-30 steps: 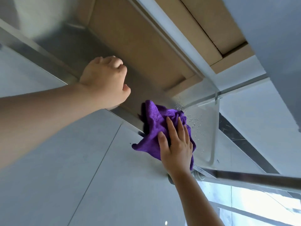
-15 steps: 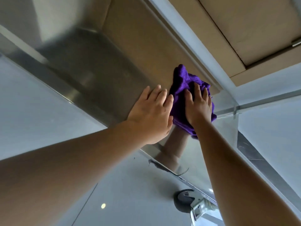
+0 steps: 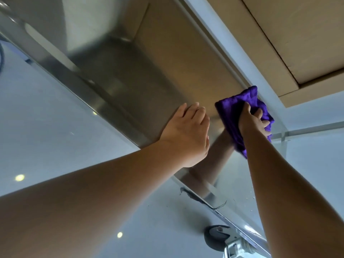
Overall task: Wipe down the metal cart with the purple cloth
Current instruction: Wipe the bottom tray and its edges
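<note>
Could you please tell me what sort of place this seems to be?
Probably an indoor service or kitchen area: a stainless metal cart on a caster wheel, a glossy tiled floor and stacked cardboard boxes.

Left hand (image 3: 188,135): fingertips foreshortened against the metal cart (image 3: 130,75), palm side hidden. Right hand (image 3: 253,121): fingertips buried in folds of the purple cloth (image 3: 234,108), contact with the steel beneath the cloth unseen. Below the grip, caster wheel (image 3: 216,237) partly covered by its bracket and cut by the bottom edge. Left of the grip, cart's far end blurred and cropped by the frame. Both forearms cropped at the frame edges.
</note>
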Demonstrator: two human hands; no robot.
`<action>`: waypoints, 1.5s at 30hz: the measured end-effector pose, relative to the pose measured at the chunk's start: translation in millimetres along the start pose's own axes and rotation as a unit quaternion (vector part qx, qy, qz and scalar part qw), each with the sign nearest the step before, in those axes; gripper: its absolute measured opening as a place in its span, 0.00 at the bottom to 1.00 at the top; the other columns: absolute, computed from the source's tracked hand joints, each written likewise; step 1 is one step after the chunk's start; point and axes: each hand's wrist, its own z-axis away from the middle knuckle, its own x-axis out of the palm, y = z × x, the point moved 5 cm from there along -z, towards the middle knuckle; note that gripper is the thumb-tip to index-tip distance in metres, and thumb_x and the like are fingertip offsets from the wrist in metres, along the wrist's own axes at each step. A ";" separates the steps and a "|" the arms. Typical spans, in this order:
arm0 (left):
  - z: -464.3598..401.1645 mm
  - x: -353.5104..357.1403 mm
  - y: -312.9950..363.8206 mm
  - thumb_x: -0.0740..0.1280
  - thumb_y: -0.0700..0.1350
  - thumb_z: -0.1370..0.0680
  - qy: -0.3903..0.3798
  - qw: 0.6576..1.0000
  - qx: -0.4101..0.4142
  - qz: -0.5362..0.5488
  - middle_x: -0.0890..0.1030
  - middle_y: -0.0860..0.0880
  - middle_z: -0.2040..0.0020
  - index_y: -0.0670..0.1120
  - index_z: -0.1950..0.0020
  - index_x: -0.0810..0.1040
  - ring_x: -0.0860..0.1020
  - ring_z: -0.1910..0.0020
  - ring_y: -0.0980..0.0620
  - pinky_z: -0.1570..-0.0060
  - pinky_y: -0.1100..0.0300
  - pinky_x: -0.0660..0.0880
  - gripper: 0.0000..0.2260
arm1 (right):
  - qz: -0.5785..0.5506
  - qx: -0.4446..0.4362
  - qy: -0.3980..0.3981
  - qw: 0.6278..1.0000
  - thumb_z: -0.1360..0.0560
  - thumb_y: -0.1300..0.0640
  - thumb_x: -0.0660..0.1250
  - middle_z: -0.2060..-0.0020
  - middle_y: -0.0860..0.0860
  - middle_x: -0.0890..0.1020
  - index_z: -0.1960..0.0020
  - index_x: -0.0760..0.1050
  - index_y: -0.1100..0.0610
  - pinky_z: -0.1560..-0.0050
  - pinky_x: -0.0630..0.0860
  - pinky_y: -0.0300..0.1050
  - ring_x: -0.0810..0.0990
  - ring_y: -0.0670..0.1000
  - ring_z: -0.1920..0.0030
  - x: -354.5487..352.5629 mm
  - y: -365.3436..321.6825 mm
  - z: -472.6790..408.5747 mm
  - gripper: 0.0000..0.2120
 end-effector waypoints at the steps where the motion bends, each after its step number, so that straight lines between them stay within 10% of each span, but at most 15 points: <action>1: 0.0 0.1 0.5 0.49 0.50 0.19 0.000 1.000 0.001 -0.005 0.50 0.44 0.24 0.39 0.24 0.49 0.46 0.24 0.46 0.27 0.51 0.43 0.26 | 0.004 -0.007 -0.002 1.000 0.24 0.32 0.43 0.23 0.56 0.49 0.24 0.48 0.44 0.27 0.47 0.62 0.47 0.65 0.26 0.3 4.7 6.0 0.32; 26: 15.6 0.1 -0.7 0.57 0.52 0.22 0.029 0.999 0.039 0.001 0.61 0.43 0.26 0.39 0.30 0.63 0.53 0.25 0.46 0.29 0.50 0.48 0.25 | -0.014 -0.172 0.038 0.984 0.31 0.32 0.41 0.23 0.50 0.54 0.25 0.56 0.45 0.27 0.45 0.48 0.51 0.54 0.25 16.3 125.1 244.9 0.37; 45: 33.9 -26.7 -26.7 0.58 0.51 0.23 -0.006 0.998 -0.037 -0.049 0.65 0.43 0.28 0.40 0.36 0.70 0.57 0.26 0.46 0.30 0.48 0.54 0.20 | -0.040 -0.104 0.000 0.994 0.36 0.27 0.42 0.23 0.52 0.51 0.24 0.52 0.45 0.27 0.45 0.54 0.48 0.55 0.25 5.3 158.0 255.8 0.44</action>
